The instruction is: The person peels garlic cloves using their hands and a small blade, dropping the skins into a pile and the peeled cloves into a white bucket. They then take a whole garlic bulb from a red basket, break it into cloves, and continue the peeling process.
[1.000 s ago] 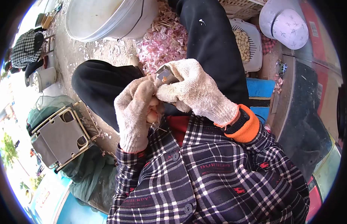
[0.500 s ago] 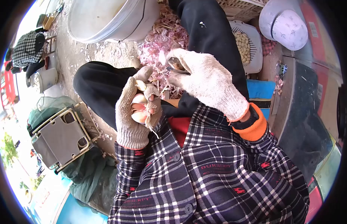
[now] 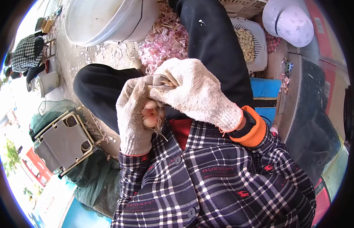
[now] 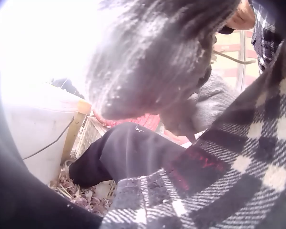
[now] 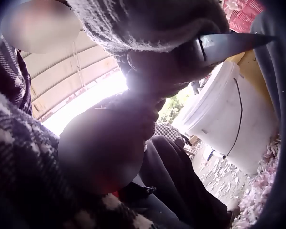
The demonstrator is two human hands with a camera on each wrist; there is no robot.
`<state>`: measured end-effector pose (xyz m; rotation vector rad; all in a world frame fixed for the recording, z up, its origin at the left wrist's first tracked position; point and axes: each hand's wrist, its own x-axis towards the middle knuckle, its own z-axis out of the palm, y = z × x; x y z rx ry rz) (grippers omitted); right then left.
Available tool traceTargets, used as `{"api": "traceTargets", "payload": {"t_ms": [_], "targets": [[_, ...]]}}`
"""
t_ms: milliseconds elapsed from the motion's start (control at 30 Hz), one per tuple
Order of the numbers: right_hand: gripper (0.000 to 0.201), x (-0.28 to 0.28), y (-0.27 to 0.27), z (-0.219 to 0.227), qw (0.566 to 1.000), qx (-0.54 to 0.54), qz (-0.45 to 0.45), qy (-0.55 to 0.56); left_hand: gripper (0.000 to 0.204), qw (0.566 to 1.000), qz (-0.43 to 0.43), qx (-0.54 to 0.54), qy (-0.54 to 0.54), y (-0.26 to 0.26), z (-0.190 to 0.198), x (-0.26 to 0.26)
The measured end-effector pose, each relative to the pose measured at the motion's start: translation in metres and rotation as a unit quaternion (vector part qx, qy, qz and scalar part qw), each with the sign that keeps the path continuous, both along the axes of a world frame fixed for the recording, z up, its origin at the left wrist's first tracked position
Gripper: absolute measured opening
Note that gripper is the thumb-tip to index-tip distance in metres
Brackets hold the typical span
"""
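My gloved left hand [image 3: 133, 114] cups several pinkish garlic cloves [image 3: 149, 119] against its palm, with dry, stringy skin trailing below them. My gloved right hand [image 3: 196, 91] meets the left fingertips above the cloves. Its curled fingers grip a small knife, whose pointed blade [image 5: 231, 46] juts past the glove in the right wrist view. The blade is mostly hidden in the head view, and cannot tell what the joined fingertips pinch. In the left wrist view, a blurred glove [image 4: 148, 62] fills the top.
Pink garlic skins [image 3: 163, 47] lie heaped between the legs, beside a large white bucket [image 3: 108, 21]. A white basket [image 3: 256, 57] of peeled cloves [image 3: 244, 43] stands beyond one knee. There is a folding chair [image 3: 64, 142] to the left and another person [image 3: 26, 53] sits farther off.
Half a second ago the hands were apart, the left palm showing its cloves and the right hand raised over the skins. Now the right hand is back against the left fingertips.
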<state>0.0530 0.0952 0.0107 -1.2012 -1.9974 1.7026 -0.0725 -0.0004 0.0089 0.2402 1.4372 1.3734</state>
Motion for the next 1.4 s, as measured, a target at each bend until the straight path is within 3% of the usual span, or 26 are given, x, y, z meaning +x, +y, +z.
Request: {"api": "traceTargets", "payload": {"t_ms": [67, 100, 133, 200, 267, 300, 333, 400, 433, 500, 600, 667, 733, 800, 900, 933, 1000, 1067, 1133, 1200, 1233, 1333, 1400], "targets": [[0.021, 0.002, 0.004, -0.004, 0.999, -0.039, 0.004, 0.033, 0.034, 1.000, -0.021, -0.009, 0.013, -0.003, -0.001, -0.004], [0.018, 0.002, 0.004, -0.005, 0.982, -0.155, -0.039, 0.096, 0.034, 0.998, -0.025, 0.019, -0.047, -0.005, -0.001, -0.005], [0.016, 0.003, 0.005, -0.006, 0.947, -0.269, -0.082, 0.155, 0.033, 0.993, -0.028, 0.047, -0.108, -0.008, -0.003, -0.007], [0.015, 0.007, 0.015, -0.016, 0.880, -0.381, -0.085, 0.271, 0.033, 0.990, -0.005, 0.035, -0.137, -0.009, -0.006, -0.009], [0.014, 0.012, 0.025, -0.013, 0.932, -0.299, -0.076, 0.190, 0.035, 0.981, -0.022, 0.048, -0.186, -0.009, -0.003, -0.014], [0.018, 0.003, 0.022, -0.030, 0.986, -0.085, -0.064, 0.126, 0.037, 0.982, -0.023, 0.049, -0.183, -0.007, -0.001, -0.013], [0.020, 0.006, 0.020, -0.028, 0.992, 0.122, -0.014, -0.034, 0.037, 0.982, -0.023, 0.051, -0.183, -0.004, 0.000, -0.012], [0.020, 0.004, 0.017, -0.018, 1.000, 0.015, -0.012, 0.012, 0.038, 0.990, -0.013, 0.029, -0.140, -0.002, 0.002, -0.010], [0.020, 0.004, 0.017, -0.016, 1.000, 0.017, -0.010, 0.013, 0.040, 0.986, -0.012, 0.039, -0.160, -0.002, 0.000, -0.011], [0.030, 0.005, 0.012, -0.014, 0.980, -0.183, -0.048, 0.064, 0.040, 0.990, 0.002, 0.039, -0.132, 0.001, 0.000, -0.006], [0.034, -0.001, 0.006, -0.013, 0.981, -0.181, 0.017, 0.066, 0.042, 0.999, 0.014, 0.014, -0.044, 0.012, 0.005, 0.001], [0.031, 0.001, 0.007, -0.014, 0.977, -0.189, 0.017, 0.094, 0.041, 0.998, -0.040, 0.035, -0.044, 0.014, 0.005, -0.002], [0.013, 0.003, 0.013, -0.004, 0.996, -0.074, 0.046, 0.029, 0.042, 0.999, -0.031, 0.008, -0.034, 0.020, 0.008, 0.007], [0.016, 0.006, 0.013, -0.004, 0.996, -0.084, 0.038, 0.008, 0.043, 0.999, -0.022, -0.020, -0.020, 0.022, 0.009, 0.008], [0.019, 0.021, 0.020, 0.000, 0.964, -0.219, -0.091, 0.118, 0.048, 0.995, -0.059, 0.030, -0.079, 0.023, 0.004, 0.000], [0.017, 0.029, 0.025, 0.003, 0.925, -0.289, -0.148, 0.199, 0.048, 0.995, -0.051, 0.010, -0.080, 0.026, 0.005, 0.000], [0.017, 0.051, 0.039, -0.013, 0.882, -0.289, -0.245, 0.278, 0.047, 0.996, -0.018, 0.024, -0.086, 0.030, -0.001, 0.005], [0.019, 0.085, 0.057, -0.032, 0.926, -0.157, -0.287, 0.187, 0.046, 0.995, -0.022, 0.008, -0.093, 0.032, -0.003, 0.004], [0.024, 0.110, 0.064, -0.046, 0.912, -0.090, -0.396, 0.060, 0.046, 0.996, -0.016, 0.006, -0.089, 0.032, -0.006, 0.008], [0.019, 0.134, 0.073, -0.059, 0.914, 0.036, -0.404, -0.020, 0.045, 0.997, -0.008, -0.017, -0.071, 0.033, 0.000, 0.015], [0.022, 0.142, 0.076, -0.060, 0.912, 0.034, -0.405, -0.061, 0.045, 0.997, -0.009, -0.011, -0.069, 0.033, -0.001, 0.015], [0.024, 0.119, 0.066, -0.030, 0.913, 0.093, -0.397, -0.008, 0.044, 0.999, -0.019, -0.004, -0.044, 0.032, -0.002, 0.013], [0.018, 0.090, 0.050, 0.007, 0.954, 0.037, -0.297, 0.019, 0.043, 0.999, -0.030, -0.002, -0.021, 0.031, -0.004, 0.010]]}}
